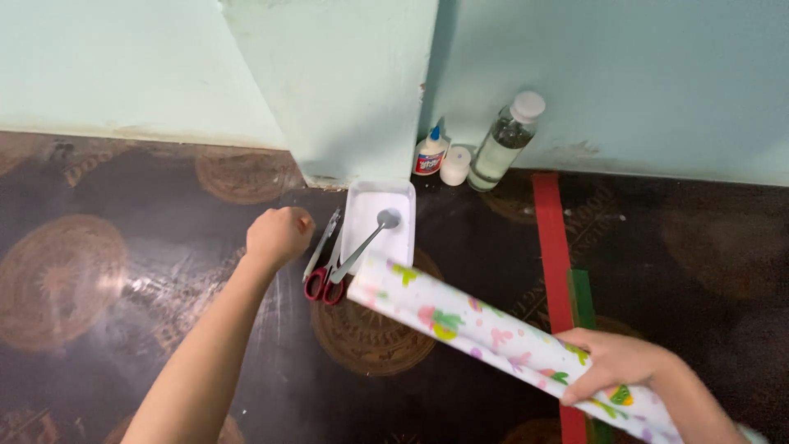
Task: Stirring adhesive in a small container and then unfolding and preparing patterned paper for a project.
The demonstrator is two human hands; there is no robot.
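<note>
Wrapping-paper roll (pixel 493 337), white with bright prints, runs diagonally from frame centre to lower right, open end pointing up-left; the right hand (pixel 620 366) wraps its fingers around it, seemingly to carry it. At centre left, the left hand (pixel 278 234), fingers curled shut, hovers beside red-handled scissors (pixel 323 263) near a white tray (pixel 380 218).

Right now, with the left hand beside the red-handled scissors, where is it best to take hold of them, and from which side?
Probably at the red loops. The scissors lie flat on the floor, blades pointing away toward the wall, loops nearest the person. The left hand is on their left, so coming from above and from the left looks easiest; the white tray and spoon crowd the right side.
</note>
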